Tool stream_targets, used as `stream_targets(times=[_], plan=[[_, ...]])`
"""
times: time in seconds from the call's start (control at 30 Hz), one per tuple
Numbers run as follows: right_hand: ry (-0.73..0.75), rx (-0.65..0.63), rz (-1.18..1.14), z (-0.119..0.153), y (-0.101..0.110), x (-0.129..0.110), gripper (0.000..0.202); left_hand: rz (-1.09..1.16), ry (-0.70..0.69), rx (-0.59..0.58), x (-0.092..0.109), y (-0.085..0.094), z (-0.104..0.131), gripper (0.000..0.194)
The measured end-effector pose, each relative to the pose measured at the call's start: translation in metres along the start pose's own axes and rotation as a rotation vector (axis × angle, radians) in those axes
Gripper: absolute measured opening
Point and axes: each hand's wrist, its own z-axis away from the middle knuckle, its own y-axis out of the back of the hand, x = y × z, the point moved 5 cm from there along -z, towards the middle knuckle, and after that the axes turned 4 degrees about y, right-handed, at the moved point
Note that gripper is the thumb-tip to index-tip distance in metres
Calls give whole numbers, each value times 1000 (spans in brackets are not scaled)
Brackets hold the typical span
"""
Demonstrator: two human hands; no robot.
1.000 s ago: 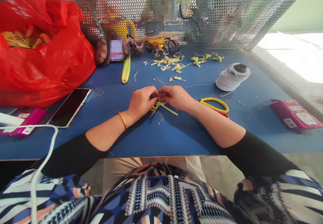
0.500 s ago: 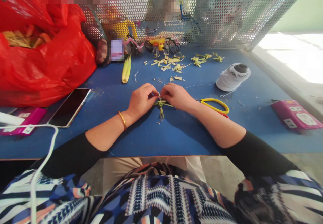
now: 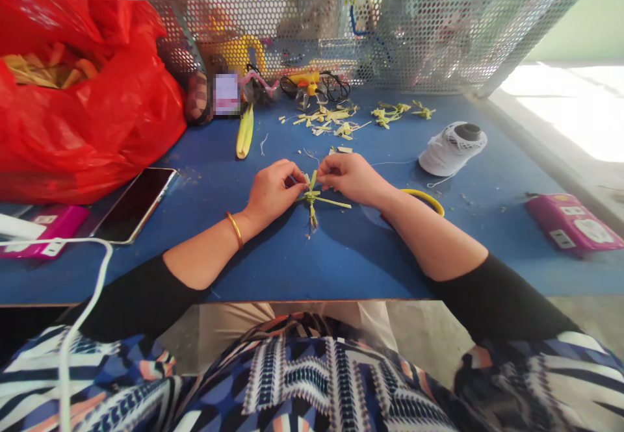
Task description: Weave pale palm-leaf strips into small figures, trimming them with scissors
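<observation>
Head view: my left hand (image 3: 273,188) and my right hand (image 3: 358,177) work over a small knotted leaf piece (image 3: 310,196), which lies at the middle of the blue surface (image 3: 273,263) in front of me. My left fingers are closed in a pinch at its far left side, presumably to steady the knot while the other hand is free to move. My right fingers are drawn nearly together just beside the upright strip (image 3: 313,177); whether they grip a strip or a thread I cannot tell. The long strip (image 3: 336,203) lies out to the right and the tied end points towards me, which seems to leave the knot open to view. The thread spool (image 3: 446,152) and the yellow handle (image 3: 429,199) sit on my right, probably for easy reach; leaf scraps (image 3: 331,117) lie beyond my hands. Compared with the frame half a second earlier, my right hand has drawn away from the left, opening a small gap in which the upright strip now shows. The long strip is more exposed, while my right forearm covers more of the yellow handle. My left hand has hardly shifted.
</observation>
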Motion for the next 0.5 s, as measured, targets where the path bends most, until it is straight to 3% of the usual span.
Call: stream_targets(times=[0.17,0.5], plan=[[-222,29,-481,1,-10,5,13,-8,-7,-7,0,0,0,7],[-322,80,-833,4,-11,6,16,3,-7,6,-2,0,-1,12]])
